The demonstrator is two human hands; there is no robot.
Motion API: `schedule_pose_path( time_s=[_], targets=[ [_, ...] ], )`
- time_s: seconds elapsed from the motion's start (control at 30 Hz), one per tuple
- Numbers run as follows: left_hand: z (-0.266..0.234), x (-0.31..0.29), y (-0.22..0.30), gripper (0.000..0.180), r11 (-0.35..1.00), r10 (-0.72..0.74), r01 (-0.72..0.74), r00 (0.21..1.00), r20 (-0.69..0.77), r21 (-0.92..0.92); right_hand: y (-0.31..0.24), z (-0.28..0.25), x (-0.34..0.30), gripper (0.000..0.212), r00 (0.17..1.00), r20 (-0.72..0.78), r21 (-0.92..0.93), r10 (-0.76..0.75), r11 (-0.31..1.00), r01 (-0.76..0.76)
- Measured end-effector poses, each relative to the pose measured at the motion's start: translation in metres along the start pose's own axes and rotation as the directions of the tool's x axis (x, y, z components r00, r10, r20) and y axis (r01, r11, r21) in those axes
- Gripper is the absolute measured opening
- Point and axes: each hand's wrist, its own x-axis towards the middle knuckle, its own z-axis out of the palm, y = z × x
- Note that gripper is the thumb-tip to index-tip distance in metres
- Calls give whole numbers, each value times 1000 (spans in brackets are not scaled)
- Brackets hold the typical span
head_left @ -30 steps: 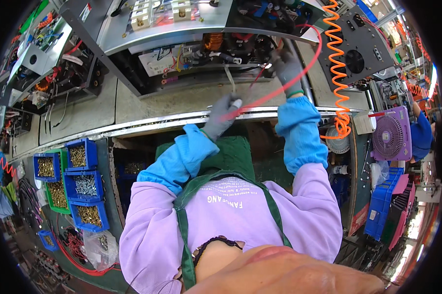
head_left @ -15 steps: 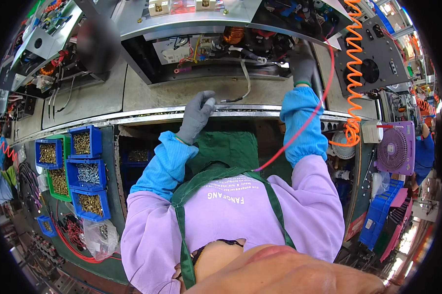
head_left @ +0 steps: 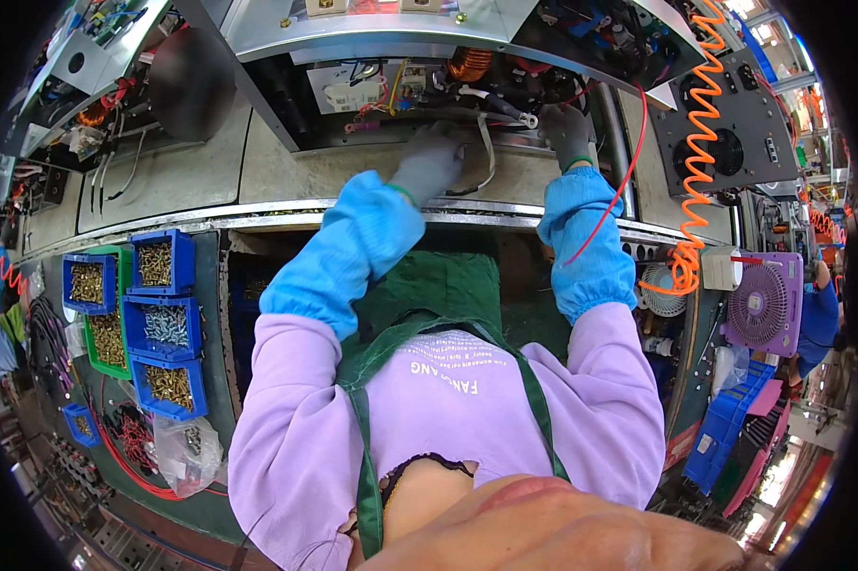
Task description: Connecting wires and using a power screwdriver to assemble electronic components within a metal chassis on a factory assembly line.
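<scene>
A grey metal equipment case (head_left: 372, 43) stands on the bench with its near side uncovered, showing wiring and a copper coil (head_left: 470, 64). My left hand (head_left: 429, 162), in a grey glove, reaches to the lower edge of that opening; motion smears its fingers. Right of it, a white cable (head_left: 489, 152) hangs down onto the bench. My right hand (head_left: 567, 133), also gloved, has its fingers curled at the opening's right part, beside the ring lug (head_left: 529, 121) of a black cable. What those fingers grip is hidden. A red cable (head_left: 629, 171) hangs across my right sleeve.
Blue bins (head_left: 167, 324) of screws and a green bin (head_left: 107, 343) stand at my left. A coiled orange air hose (head_left: 700, 143) hangs at the right, in front of a black panel (head_left: 733, 124). Farther right is a purple fan (head_left: 764, 300). Another open unit (head_left: 87, 76) stands far left.
My left hand has moved from the bench's front edge up and right to the case opening. My right hand has shifted slightly left, closer to the ring lug. The red cable has swung.
</scene>
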Motion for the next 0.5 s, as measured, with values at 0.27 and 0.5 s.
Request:
schedule_pose_path(
  time_s=[0.27, 0.5],
  targets=[
    [27, 43, -11, 26, 978, -192, 149, 913, 360, 145, -23, -18, -15, 17, 954, -178, 131, -243, 955, 268],
    [11, 32, -19, 26, 953, -277, 222, 915, 292, 208, -49, -7, -36, 23, 986, -120, 56, -115, 991, 123]
  ],
)
